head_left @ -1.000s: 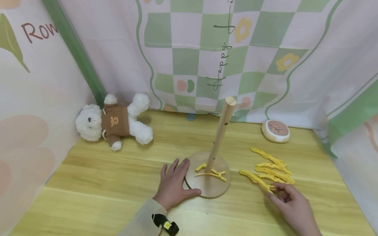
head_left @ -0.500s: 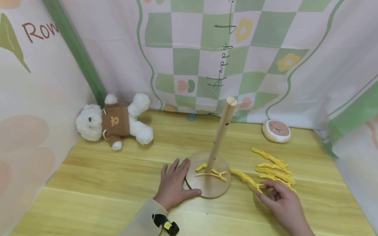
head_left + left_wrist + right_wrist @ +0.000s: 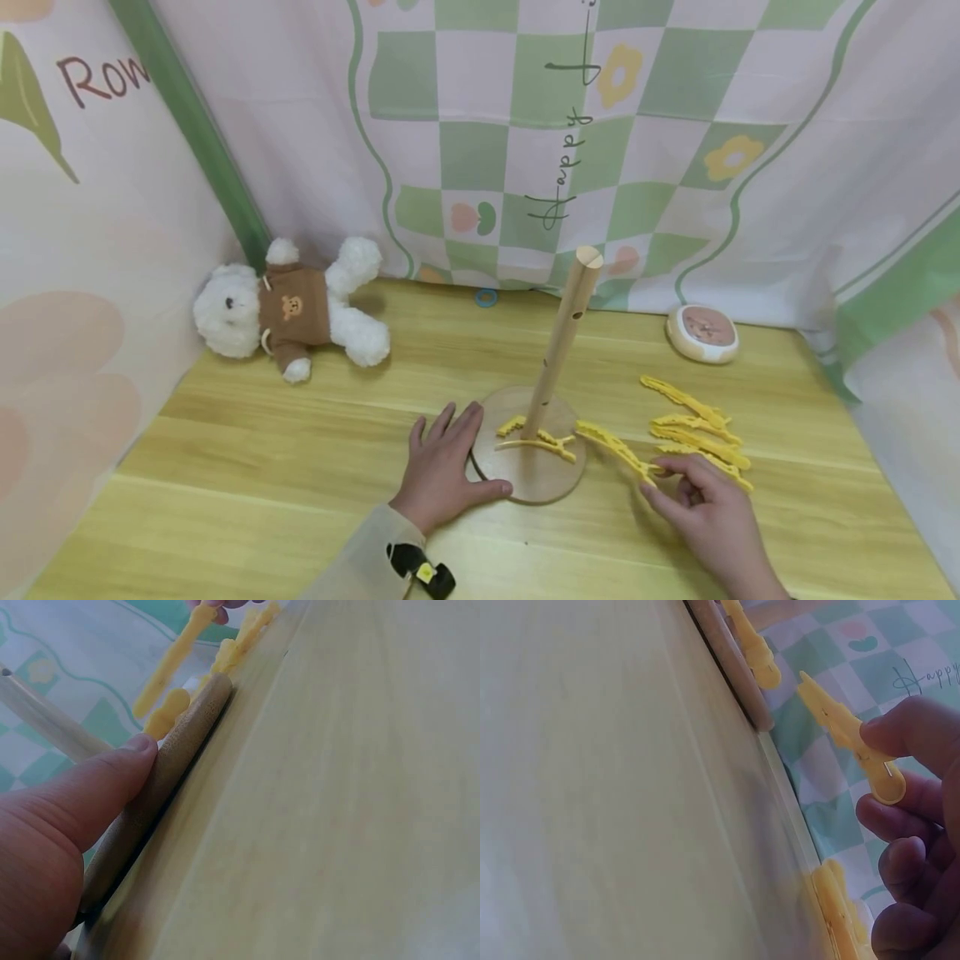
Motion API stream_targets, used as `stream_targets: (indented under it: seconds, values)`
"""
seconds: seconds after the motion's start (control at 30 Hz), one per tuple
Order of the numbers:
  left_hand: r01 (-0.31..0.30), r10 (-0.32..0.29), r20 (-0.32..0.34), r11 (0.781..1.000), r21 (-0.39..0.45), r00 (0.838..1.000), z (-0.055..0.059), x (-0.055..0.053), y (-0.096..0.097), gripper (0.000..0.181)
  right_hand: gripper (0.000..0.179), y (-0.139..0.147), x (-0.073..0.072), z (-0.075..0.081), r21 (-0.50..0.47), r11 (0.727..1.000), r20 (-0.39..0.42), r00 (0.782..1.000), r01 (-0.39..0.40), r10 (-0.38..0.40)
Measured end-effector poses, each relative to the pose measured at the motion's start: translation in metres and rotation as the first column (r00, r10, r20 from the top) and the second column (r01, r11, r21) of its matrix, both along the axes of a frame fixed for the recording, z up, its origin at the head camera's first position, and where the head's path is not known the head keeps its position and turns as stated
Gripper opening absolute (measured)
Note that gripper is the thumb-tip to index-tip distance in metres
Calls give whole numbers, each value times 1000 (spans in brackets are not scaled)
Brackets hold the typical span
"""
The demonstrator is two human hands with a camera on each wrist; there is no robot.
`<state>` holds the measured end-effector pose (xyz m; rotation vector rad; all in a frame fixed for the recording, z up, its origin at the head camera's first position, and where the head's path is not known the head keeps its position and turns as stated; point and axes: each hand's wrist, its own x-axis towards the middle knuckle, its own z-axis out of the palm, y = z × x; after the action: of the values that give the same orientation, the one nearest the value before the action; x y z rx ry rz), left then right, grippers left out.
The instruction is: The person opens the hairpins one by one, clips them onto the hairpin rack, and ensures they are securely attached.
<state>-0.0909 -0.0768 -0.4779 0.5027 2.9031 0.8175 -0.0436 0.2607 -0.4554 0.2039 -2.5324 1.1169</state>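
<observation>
The right hand (image 3: 708, 517) pinches a yellow clip (image 3: 617, 448), its far tip by the round base's (image 3: 547, 485) right rim (raised, says the wrist view); the left hand (image 3: 438, 483), fingers spread, touches the left rim. Table (image 3: 300, 467) separates base from clip pile (image 3: 712, 448); a plush toy (image 3: 296, 308) lies near the back-left corner.

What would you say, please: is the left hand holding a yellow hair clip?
No, the left hand rests on the edge of the round wooden base while the right hand pinches a yellow hair clip.
</observation>
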Motion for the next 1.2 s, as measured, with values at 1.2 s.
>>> stream_targets:
  seconds: [1.2]
  values:
    - [6,-6,5,1000,-2,1000,1,-1,-1,115,31,-36,-14,1,2,994,52,992,-112,112]
